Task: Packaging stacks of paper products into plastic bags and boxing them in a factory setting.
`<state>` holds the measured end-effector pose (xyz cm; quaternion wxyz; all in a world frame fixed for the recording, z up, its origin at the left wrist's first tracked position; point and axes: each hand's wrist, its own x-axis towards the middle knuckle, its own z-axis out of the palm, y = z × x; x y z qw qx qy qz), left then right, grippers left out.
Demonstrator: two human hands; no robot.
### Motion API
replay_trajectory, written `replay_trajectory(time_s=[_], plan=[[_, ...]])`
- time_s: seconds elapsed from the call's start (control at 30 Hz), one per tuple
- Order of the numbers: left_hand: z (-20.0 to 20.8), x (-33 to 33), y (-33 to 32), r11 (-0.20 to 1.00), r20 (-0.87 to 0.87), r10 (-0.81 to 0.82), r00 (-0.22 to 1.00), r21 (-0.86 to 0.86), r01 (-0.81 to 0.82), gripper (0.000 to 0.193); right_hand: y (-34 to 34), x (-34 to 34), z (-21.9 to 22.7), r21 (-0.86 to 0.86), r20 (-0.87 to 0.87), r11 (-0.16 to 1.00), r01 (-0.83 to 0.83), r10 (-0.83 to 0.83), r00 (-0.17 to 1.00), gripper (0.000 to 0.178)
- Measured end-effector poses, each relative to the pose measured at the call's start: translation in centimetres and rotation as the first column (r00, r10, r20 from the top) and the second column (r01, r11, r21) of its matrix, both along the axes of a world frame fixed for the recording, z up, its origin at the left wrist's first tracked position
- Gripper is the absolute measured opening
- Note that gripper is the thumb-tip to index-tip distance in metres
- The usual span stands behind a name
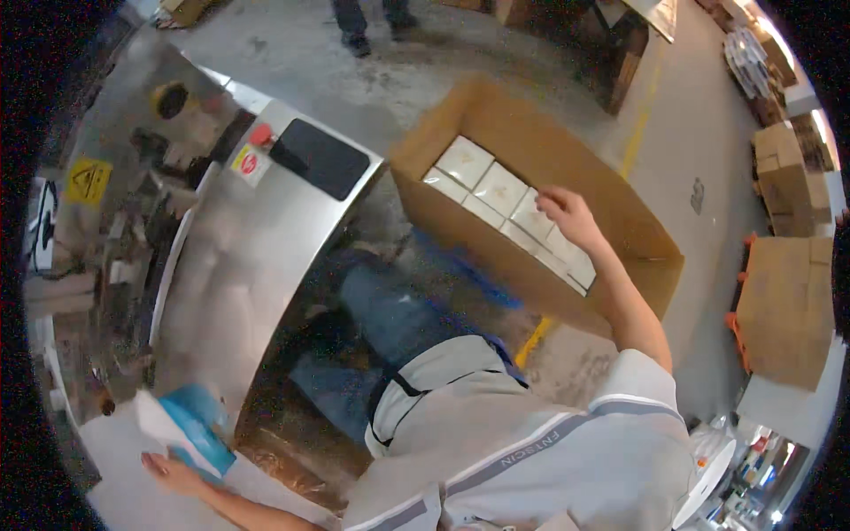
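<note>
My right hand (567, 215) is over a deep brown carton (642, 221), its fingers curled together just above the white boxes (500, 190) packed inside. No object shows in those fingers; whether their tips touch a box I cannot tell. At the lower left, my left hand (173, 473) lies low over a pale surface (111, 460), fingers reaching out and apart from the thumb. Right beside it is a blurred blue-and-white package (199, 434). The thumb is close to the package, but contact is unclear.
A steel machine (239, 257) with a dark panel (320, 159) and a red button (261, 134) stands to the left. Stacked cartons (784, 310) line the right side. Another person's legs (354, 22) show at the top. A yellow line (639, 133) crosses the floor.
</note>
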<state>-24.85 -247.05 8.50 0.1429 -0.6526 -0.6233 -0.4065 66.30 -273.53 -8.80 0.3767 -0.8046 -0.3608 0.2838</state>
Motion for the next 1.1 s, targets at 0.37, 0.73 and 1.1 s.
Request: replay_trajectory(time_s=[0.37,0.73,1.1], plan=[[-6.4,-10.9,3.6,0.805,0.323,0.244,0.914,-0.593,-0.005,0.055,10.1,-17.0,14.0,0.272,0.056,0.889,-0.369,0.368,0.928,0.033],[-6.6,-7.3,4.0,0.801,-0.780,0.371,0.505,-0.007,-0.598,0.032,15.1,-31.0,14.5,0.312,0.193,0.535,-0.785,0.773,0.604,0.048],[3.2,31.7,-11.9,0.709,0.519,-0.416,0.747,-0.329,0.624,0.019,20.2,-38.5,20.1,0.411,0.289,0.332,-0.849,0.836,0.467,0.034]])
